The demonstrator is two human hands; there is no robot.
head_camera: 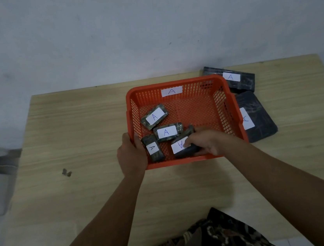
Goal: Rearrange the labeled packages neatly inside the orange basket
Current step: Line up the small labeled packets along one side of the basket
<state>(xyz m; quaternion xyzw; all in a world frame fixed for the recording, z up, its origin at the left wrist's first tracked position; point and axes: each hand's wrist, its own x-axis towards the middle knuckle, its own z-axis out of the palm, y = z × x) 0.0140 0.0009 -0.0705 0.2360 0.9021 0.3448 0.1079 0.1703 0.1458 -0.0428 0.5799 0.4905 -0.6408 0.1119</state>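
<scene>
An orange basket (193, 106) with an "A" label on its far wall stands on the wooden table. Several small dark packages with white "A" labels lie in its near left part: one tilted at the back (154, 116), one in the middle (167, 132), one upright along the near left (153, 148). My right hand (206, 142) reaches into the basket and is shut on a fourth package (182, 147) near the front wall. My left hand (131, 154) grips the basket's near left corner.
Two larger dark packages with "A" labels lie on the table right of the basket, one at the back (233, 78), one beside it (256, 117). A small dark scrap (66, 172) lies on the table at left. The wall is close behind.
</scene>
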